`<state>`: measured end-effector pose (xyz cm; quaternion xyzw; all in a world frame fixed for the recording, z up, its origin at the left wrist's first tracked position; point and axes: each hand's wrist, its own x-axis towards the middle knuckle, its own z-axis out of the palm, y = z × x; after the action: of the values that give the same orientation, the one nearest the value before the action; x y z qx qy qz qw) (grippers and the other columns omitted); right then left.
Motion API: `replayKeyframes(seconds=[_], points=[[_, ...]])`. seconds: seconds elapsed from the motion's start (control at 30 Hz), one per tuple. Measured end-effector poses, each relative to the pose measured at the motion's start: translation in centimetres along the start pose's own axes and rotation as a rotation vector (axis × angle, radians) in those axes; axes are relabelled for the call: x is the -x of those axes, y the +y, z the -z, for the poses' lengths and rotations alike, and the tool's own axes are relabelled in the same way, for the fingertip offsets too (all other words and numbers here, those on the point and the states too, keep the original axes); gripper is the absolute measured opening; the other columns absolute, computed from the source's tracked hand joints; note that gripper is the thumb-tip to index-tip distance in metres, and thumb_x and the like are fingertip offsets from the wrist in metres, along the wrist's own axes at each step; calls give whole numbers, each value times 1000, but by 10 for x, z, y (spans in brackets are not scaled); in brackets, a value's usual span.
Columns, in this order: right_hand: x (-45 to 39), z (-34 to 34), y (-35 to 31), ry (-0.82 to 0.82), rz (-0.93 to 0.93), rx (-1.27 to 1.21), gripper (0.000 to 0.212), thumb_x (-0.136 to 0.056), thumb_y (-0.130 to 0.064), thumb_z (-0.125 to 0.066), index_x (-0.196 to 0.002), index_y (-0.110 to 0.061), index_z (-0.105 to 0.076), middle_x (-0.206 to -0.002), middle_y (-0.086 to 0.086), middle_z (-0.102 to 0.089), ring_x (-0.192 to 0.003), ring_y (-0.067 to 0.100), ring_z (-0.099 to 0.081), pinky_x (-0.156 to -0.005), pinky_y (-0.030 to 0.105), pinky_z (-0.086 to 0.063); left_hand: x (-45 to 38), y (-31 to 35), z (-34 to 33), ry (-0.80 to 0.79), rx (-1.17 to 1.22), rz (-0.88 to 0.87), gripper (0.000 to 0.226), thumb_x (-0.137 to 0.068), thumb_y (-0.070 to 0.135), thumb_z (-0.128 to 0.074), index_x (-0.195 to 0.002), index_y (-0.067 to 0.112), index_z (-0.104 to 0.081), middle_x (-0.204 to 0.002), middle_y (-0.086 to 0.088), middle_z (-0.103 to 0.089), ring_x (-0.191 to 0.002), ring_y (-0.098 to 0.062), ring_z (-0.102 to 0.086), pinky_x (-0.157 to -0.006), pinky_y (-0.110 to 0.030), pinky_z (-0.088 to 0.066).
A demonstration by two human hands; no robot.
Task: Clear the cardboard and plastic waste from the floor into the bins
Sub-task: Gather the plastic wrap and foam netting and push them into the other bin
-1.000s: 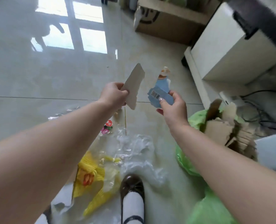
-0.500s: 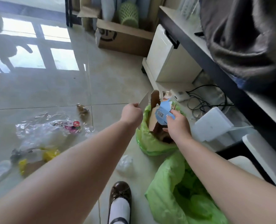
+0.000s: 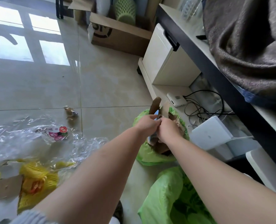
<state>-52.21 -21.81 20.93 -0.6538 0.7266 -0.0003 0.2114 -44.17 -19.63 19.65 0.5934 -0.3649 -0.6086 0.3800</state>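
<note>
Both hands meet over a green-lined bin (image 3: 147, 156) stuffed with brown cardboard scraps (image 3: 156, 104). My left hand (image 3: 147, 122) and my right hand (image 3: 169, 129) touch each other, fingers curled around a small blue card piece (image 3: 156, 113) that peeks out between them. What became of the grey cardboard strip I cannot tell. A second green-lined bin (image 3: 163, 191) stands nearer to me, holding green plastic. On the floor at left lie clear plastic film (image 3: 21, 139), yellow foam netting (image 3: 37, 180) and a flat cardboard piece (image 3: 8, 186).
A small crumpled wrapper (image 3: 71, 111) lies on the tiles. A white cabinet (image 3: 164, 57), a power strip with cables (image 3: 177, 99) and a white box (image 3: 211, 133) crowd the right under a dark desk edge (image 3: 215, 68). A big cardboard box (image 3: 118, 36) stands at the back.
Both hands dropped lower into the cardboard-filled bin and came together. The grey cardboard strip from the left hand is no longer seen; the blue card is mostly covered.
</note>
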Motion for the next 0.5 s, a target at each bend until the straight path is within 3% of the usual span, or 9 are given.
replayKeyframes(seconds=[0.07, 0.13, 0.27, 0.33, 0.4, 0.5], points=[[-2, 1, 3, 12, 52, 52, 22, -88, -25, -48, -106, -18, -59, -100, 12, -65, -89, 33, -62, -75, 38, -54, -6, -2, -1, 20, -41, 8, 45, -94, 17, -49, -139, 18, -45, -133, -6, -55, -119, -23, -55, -98, -22, -41], [-1, 3, 9, 35, 113, 54, 26, -86, -29, -52, -112, -25, -57, -99, 8, -66, -89, 31, -61, -72, 33, -50, -10, -5, 2, 62, -114, 10, 44, -94, 8, -46, -136, 20, -49, -134, -6, -54, -115, -25, -57, -84, -21, -43], [10, 8, 24, 93, 176, -40, 42, -89, -25, -53, -131, -27, -48, -110, 4, -67, -101, 27, -60, -86, 38, -51, -11, -16, 9, 82, -258, 0, 41, -93, 13, -53, -134, 18, -52, -138, -7, -53, -117, -23, -57, -97, -27, -46], [18, 12, 27, 107, 218, -137, 41, -90, -21, -51, -131, -25, -48, -113, 1, -66, -103, 23, -60, -88, 37, -51, -5, -17, 12, 80, -235, -2, 40, -91, 21, -56, -132, 19, -54, -129, -10, -60, -89, -18, -64, -77, -22, -49], [26, 17, 25, 127, 276, -234, 37, -91, -17, -50, -127, -23, -52, -114, -1, -64, -105, 19, -61, -90, 35, -51, 3, -13, 17, 77, -197, 7, 42, -90, 29, -59, -131, 18, -55, -118, -13, -64, -65, -9, -53, -58, -17, -41], [38, 20, 13, 168, 407, -332, 31, -90, -15, -52, -120, -20, -57, -115, -3, -64, -107, 13, -59, -94, 32, -49, 16, -3, 39, 98, -80, 35, 43, -89, 37, -60, -128, 21, -57, -112, -4, -60, -90, -14, -53, -68, -21, -43]])
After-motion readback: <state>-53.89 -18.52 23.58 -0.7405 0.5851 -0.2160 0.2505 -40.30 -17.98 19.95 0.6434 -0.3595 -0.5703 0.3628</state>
